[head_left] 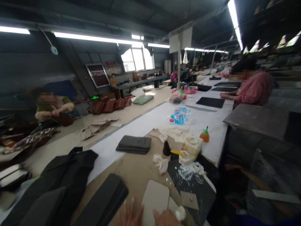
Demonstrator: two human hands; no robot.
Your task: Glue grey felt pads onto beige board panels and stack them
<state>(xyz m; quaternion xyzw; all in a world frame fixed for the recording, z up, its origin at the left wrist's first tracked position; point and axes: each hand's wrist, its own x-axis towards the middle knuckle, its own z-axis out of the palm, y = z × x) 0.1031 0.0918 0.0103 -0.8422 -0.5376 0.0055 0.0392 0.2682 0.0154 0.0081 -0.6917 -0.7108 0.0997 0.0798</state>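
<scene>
The board (155, 194) lay near white paste (188, 172).
Left hand (130, 215) was spread wide; right hand (166, 218), I could not tell its grip; sideways slip might smear the board.

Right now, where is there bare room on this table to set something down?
Free: the white tabletop beyond the dark stack, left of the blue-printed bag; also the brown sheet between that stack and the pale board. Crowded: around the smeared tub, black cone and crumpled scrap.
</scene>
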